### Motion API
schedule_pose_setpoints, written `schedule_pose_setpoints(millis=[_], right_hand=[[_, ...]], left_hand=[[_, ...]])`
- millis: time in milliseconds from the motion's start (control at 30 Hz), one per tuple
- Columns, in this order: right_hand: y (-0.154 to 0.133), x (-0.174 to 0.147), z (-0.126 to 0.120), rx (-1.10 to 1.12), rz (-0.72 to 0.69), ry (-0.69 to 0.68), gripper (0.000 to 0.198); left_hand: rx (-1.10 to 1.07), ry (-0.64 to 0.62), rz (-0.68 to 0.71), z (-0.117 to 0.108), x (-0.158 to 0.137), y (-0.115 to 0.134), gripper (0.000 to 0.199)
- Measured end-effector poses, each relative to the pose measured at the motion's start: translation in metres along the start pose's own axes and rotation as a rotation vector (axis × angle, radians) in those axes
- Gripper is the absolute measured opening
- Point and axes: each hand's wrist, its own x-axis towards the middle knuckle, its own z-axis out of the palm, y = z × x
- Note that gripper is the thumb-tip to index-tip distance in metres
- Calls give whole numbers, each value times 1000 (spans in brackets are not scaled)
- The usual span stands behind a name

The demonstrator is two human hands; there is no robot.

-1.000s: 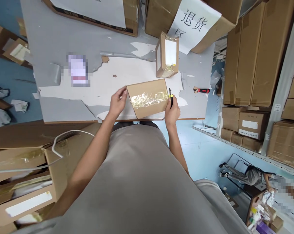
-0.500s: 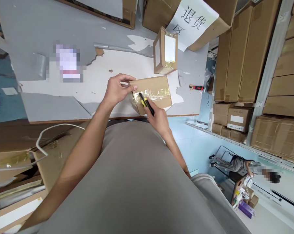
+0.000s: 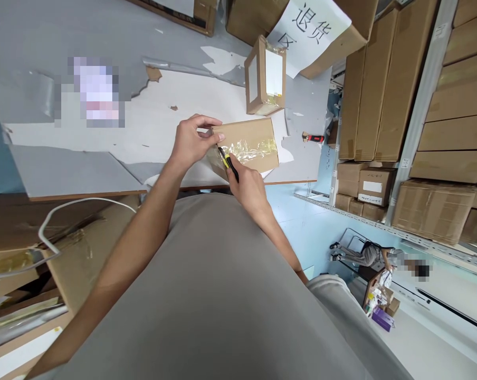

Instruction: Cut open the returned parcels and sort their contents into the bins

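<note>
A taped cardboard box lies on the table close to my body, with shiny clear tape along its top. My left hand grips the box at its left end, thumb on top and fingers at the far edge. In my right hand is a black and yellow utility knife. Its tip is at the taped left edge of the box, just below my left thumb. Whether the blade has gone through the tape I cannot tell.
A smaller carton stands behind the box. A red and black cutter lies to the right on the table. Shelves of cartons rise at right. A person is by a cart farther off. Open boxes sit at lower left.
My right hand has moved the knife slightly left, to the box's left edge. My left hand still holds the box. The whole view has shifted a little.
</note>
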Motion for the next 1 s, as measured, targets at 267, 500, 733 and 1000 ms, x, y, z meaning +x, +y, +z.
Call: schedule_pose_setpoints(millis=[267, 500, 733, 1000], right_hand=[[-23, -4, -4, -266, 83, -109, 57], [-5, -30, 14, -265, 35, -187, 50], [62, -36, -8, 3, 106, 82, 58], [153, 14, 26, 369, 283, 306, 56]], left_hand=[[-4, 14, -45, 2, -6, 4, 35], [22, 73, -55, 2, -10, 0, 31], [65, 148, -59, 10, -21, -1, 47], [153, 279, 70, 31, -28, 3, 62]])
